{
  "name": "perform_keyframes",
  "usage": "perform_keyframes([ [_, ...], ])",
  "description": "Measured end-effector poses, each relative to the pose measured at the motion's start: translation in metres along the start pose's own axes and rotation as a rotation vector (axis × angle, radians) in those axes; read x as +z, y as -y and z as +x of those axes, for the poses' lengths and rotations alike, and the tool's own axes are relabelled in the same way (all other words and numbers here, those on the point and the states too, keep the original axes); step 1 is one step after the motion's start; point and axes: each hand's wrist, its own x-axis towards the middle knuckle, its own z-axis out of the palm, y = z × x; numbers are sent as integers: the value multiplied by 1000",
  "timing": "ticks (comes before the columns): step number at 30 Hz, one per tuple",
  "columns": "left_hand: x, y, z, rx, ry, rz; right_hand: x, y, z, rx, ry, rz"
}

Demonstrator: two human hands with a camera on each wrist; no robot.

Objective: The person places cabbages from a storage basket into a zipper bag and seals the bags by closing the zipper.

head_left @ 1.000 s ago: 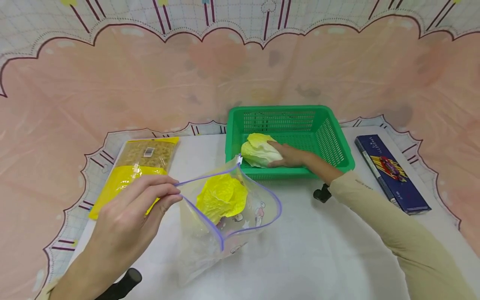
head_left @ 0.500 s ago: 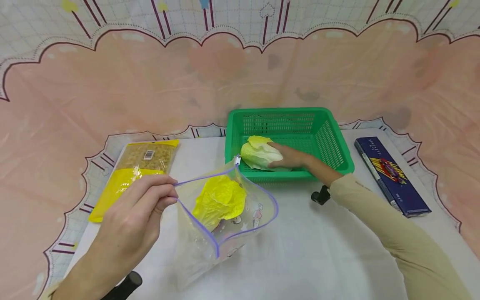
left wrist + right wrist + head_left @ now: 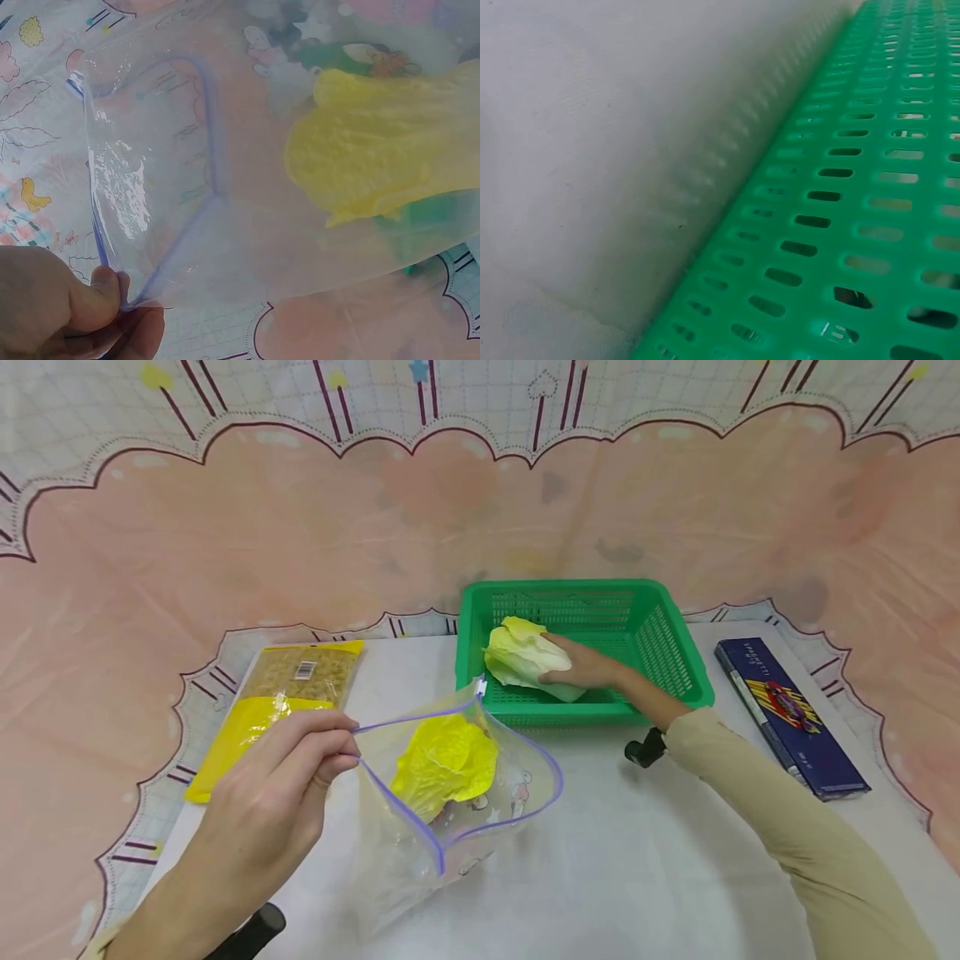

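Note:
My left hand [image 3: 270, 785] pinches one corner of a clear zip bag [image 3: 390, 868] between thumb and fingers, its purple-edged mouth spread wide. Inside the bag lies a bright yellow cabbage leaf [image 3: 446, 760]; in the left wrist view the yellow leaf [image 3: 375, 150] shows through the cloudy plastic. Over the front left of a green basket [image 3: 675, 652], my right hand [image 3: 588, 662] grips a pale green and white cabbage piece [image 3: 523, 656], fingers curled round its right side. The right wrist view shows only the slotted basket wall [image 3: 810, 225]; that hand is out of it.
A yellow bag of pasta [image 3: 300, 681] lies at the left, partly behind my left hand. To the right lies a dark blue spaghetti box [image 3: 791, 718]. A white cloth [image 3: 637, 860] covers the table, with a patterned curtain [image 3: 375, 527] behind.
My right hand has lifted and tilted the cabbage piece slightly in the basket. The left hand keeps its pinch on the zip bag, which has barely shifted.

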Motion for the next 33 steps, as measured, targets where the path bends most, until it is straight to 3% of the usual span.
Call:
perform_keyframes([
  [6, 3, 8, -9, -12, 2, -18, -6, 7, -2, -2, -68, 15],
  [14, 2, 2, -7, -15, 15, -16, -18, 36, -13, 0, -201, 218],
  [19, 2, 2, -7, -15, 22, -17, -21, 59, -26, -64, -272, 382],
  [26, -2, -3, -1, -13, 24, 4, -19, 84, -41, -215, -360, 569],
  [33, -1, -1, 0, -10, 25, 3, -12, 106, -54, -351, -381, 702],
])
